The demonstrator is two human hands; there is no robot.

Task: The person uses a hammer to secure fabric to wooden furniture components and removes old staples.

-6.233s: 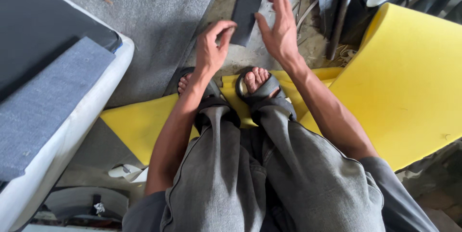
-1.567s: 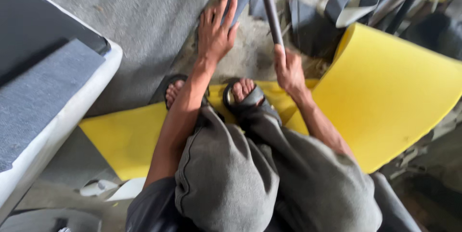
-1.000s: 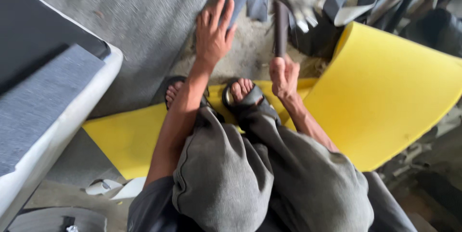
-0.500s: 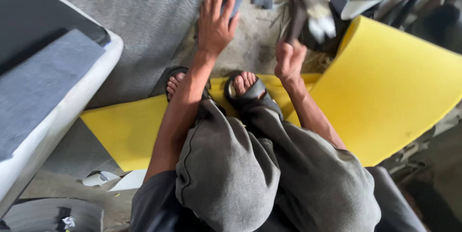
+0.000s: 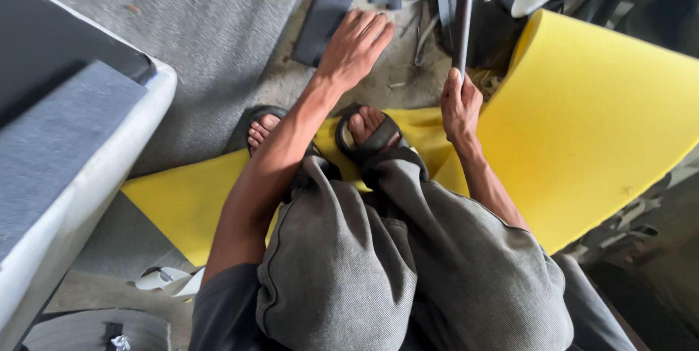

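Workshop floor (image 5: 378, 81), bare concrete, dusty, strewn with offcuts; grey carpet (image 5: 218, 23) across the upper left, upholstered grey seat panel (image 5: 65, 147) with a pale edge at the left.

Change since the frames a second or so back: the hammer (image 5: 464, 23) was blurred, its head swinging high; now it stands sharp and near upright, head lowered among the dark strips at the top. The left hand has slid a little right along the floor, off the carpet edge. Judged from this, a blow has just landed or the tool has come to rest; the striking work is under way, not finished.

Hands:
- right hand (image 5: 460, 107): closed tight round the lower end of the hammer handle
- left hand (image 5: 354, 46): fingers together, palm down, pressed flat on the floor beside a dark strip (image 5: 331, 12); grips nothing

The two hands are well apart, the hammer to the right of the flat hand.

Count:
- hammer: one
- yellow foam sheet (image 5: 582, 118): one, lying under the feet and curling up at the right
- feet in black sandals: two, left foot (image 5: 261, 131) and right foot (image 5: 368, 129)
- dark strips near the hammer head: several, too overlapped to count
- white scrap (image 5: 166, 279) on the floor, lower left: one
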